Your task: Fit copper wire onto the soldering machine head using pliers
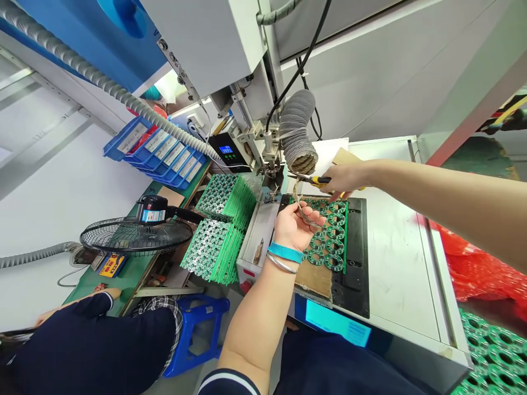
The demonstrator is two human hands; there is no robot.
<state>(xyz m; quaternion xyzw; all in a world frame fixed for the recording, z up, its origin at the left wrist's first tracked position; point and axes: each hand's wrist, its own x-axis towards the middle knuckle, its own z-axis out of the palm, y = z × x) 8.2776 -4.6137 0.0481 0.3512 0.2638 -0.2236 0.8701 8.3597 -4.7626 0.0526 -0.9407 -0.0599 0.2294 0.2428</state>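
Note:
My left hand (pixel 297 227), palm up with fingers curled, holds a crinkled brownish strip (pixel 296 192) that rises from the fingers. My right hand (pixel 343 178) grips a pair of scissors (pixel 319 180) with yellow and black handles. Their blades point left, close to the top of the strip; I cannot tell whether they touch it. Below both hands, a green circuit board panel (pixel 335 233) with ring-shaped boards lies on a black fixture plate (pixel 358 258). My left hand hides part of the panel. A brown sheet (pixel 315 280) sits at the fixture's near side.
A soldering machine head (pixel 269 153) and a grey flexible duct (pixel 298 131) hang just beyond my hands. Stacked green panels (pixel 218 241) stand to the left, by a black fan (pixel 138 236). A co-worker (pixel 94 340) sits at the lower left. Red plastic (pixel 486 269) lies at right.

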